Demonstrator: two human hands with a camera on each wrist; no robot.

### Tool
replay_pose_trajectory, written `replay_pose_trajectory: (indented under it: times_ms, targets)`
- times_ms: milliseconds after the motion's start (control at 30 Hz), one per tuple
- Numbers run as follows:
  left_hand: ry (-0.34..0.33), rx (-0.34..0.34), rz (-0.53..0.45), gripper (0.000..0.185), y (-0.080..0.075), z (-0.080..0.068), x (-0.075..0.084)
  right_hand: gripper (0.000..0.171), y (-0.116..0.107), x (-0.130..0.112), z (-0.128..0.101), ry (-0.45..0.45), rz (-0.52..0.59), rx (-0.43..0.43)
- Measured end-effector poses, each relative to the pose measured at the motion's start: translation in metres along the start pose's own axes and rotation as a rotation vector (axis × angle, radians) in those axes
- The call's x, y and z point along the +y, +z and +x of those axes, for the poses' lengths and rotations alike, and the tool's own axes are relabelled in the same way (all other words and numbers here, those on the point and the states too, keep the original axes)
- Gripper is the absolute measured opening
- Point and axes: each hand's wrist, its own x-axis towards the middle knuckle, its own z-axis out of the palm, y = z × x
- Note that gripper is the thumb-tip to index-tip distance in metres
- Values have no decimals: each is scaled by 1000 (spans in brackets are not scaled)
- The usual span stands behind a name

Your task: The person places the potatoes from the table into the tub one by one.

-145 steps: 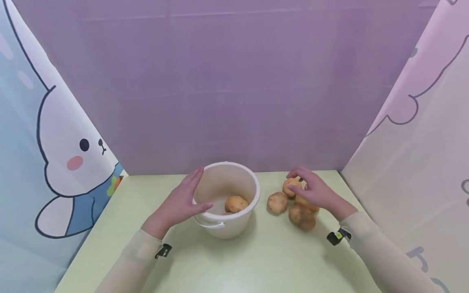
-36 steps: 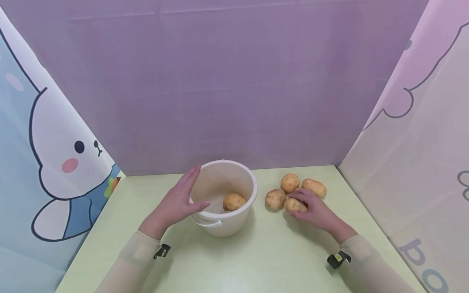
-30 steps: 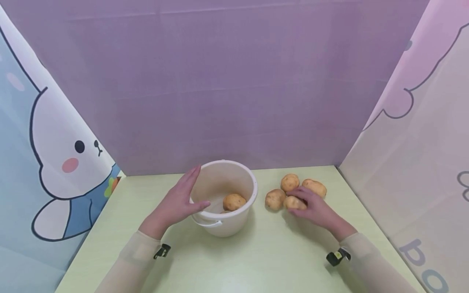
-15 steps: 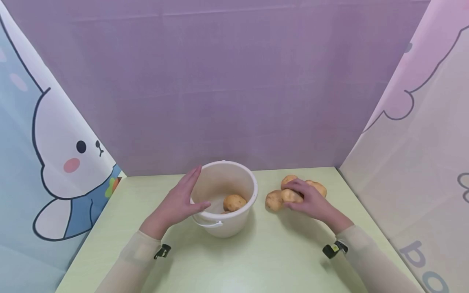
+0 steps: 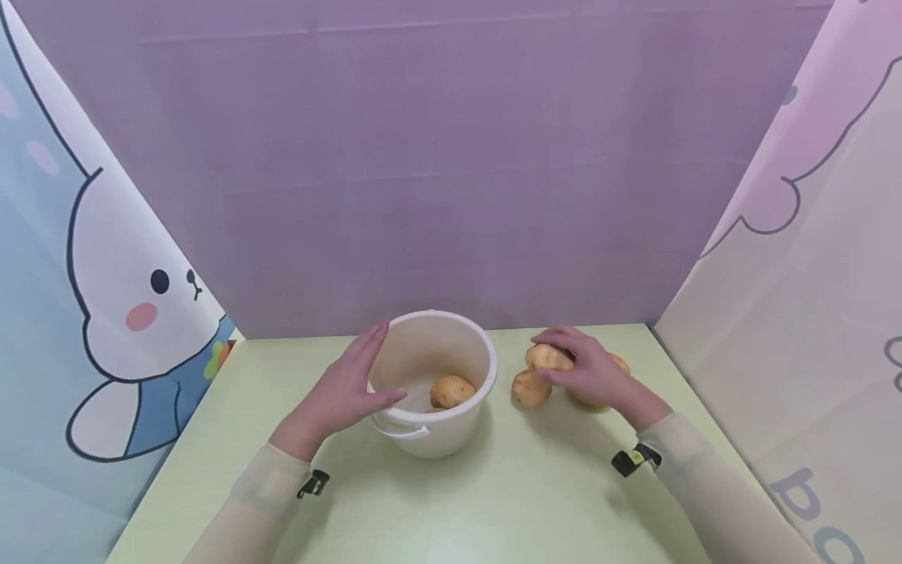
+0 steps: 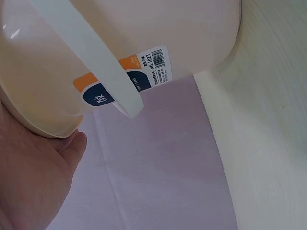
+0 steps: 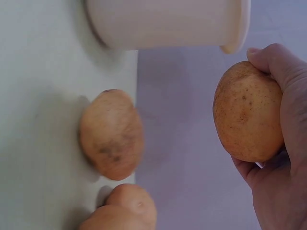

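The right hand (image 5: 590,374) has its fingers (image 7: 273,60) curled round a speckled tan potato (image 5: 546,357), lifted clear of the pale green bench (image 5: 507,486) beside the round cream plastic bucket (image 5: 451,435). The left hand (image 5: 343,392) rests against the bucket's side, fingers straight and together.

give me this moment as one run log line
left hand: steadies bucket | right hand: grips potato, lifted off table | in bucket: one potato in view | on table: potatoes beside bucket
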Motion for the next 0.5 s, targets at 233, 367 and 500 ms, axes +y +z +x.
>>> replay_pose_trajectory:
  times_ms: [233, 367, 500]
  targets:
    - [1, 2, 3, 115, 0, 0, -1, 52, -5, -14, 19, 5, 56, -12]
    - [4, 4, 0, 115, 1, 0, -2, 52, -5, -24, 31, 3, 54, -20]
    - [6, 6, -2, 117, 1, 0, -2, 53, -5, -33, 43, 0, 66, -29]
